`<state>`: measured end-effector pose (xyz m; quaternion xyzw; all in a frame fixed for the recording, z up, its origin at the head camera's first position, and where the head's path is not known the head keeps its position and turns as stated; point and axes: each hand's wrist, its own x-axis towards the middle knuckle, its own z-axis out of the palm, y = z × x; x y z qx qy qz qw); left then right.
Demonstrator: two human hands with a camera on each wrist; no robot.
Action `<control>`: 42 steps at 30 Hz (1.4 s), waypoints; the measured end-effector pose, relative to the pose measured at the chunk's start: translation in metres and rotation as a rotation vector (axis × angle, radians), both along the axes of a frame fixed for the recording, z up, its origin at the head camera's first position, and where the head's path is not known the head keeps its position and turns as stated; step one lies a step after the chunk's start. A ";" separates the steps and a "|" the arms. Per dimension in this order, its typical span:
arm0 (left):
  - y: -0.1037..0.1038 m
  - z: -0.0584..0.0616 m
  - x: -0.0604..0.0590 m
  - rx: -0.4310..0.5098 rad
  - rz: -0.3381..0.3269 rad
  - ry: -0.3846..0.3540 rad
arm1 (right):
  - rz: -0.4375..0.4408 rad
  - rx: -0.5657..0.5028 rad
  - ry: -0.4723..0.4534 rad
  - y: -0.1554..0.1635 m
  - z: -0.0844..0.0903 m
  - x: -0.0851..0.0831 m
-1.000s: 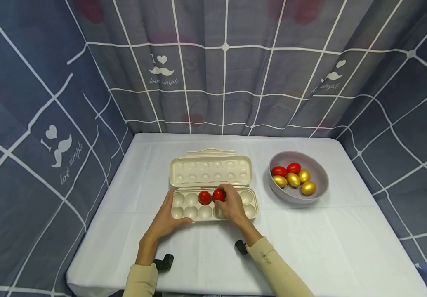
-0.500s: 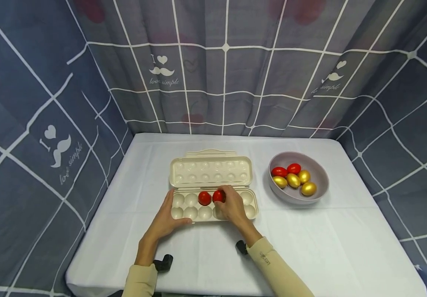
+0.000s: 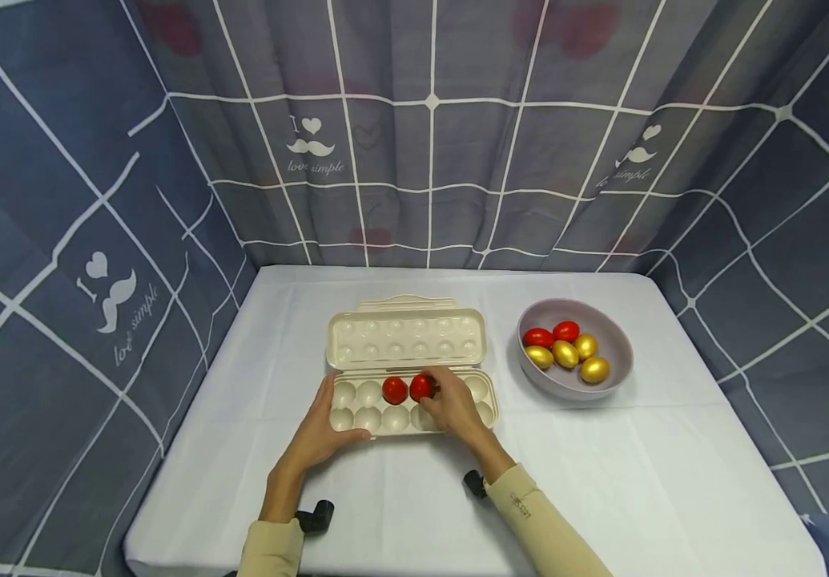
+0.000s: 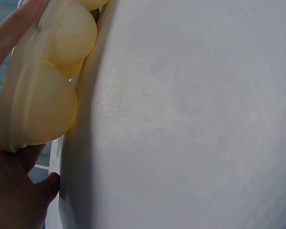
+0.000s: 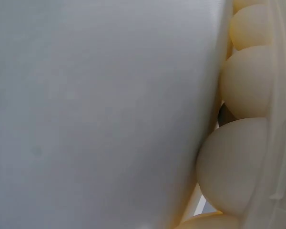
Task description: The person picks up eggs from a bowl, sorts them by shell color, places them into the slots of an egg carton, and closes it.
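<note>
A cream egg carton lies with its lid folded back on the white table. Its left end is held by my left hand, thumb along the front edge and fingers at the side; the left wrist view shows this hand at the carton's rounded cups. My right hand pinches a red egg in the carton's back row, partly covering it and some front cups. Another red egg sits in the cup to its left. The right wrist view shows mostly tablecloth and cups.
Right of the carton stands a mauve bowl. Two red eggs and several gold eggs lie in it. Grid-patterned curtains enclose the white-covered table at the back and both sides.
The head view has shifted slightly, so the scene sits a little lower. Both hands keep nearly the same places at the carton, the right still at the same red egg.
</note>
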<state>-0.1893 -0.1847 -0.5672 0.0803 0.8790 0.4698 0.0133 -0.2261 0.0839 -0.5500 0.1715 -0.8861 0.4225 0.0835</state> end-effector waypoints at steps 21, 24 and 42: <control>0.000 -0.001 -0.001 0.015 -0.026 0.040 | -0.014 -0.110 -0.013 0.005 -0.005 0.001; 0.000 0.000 0.000 0.012 -0.021 0.023 | -0.013 -0.119 -0.019 0.007 -0.003 0.001; 0.000 0.003 0.000 -0.010 -0.008 0.001 | 0.001 -0.237 0.235 0.049 0.012 -0.006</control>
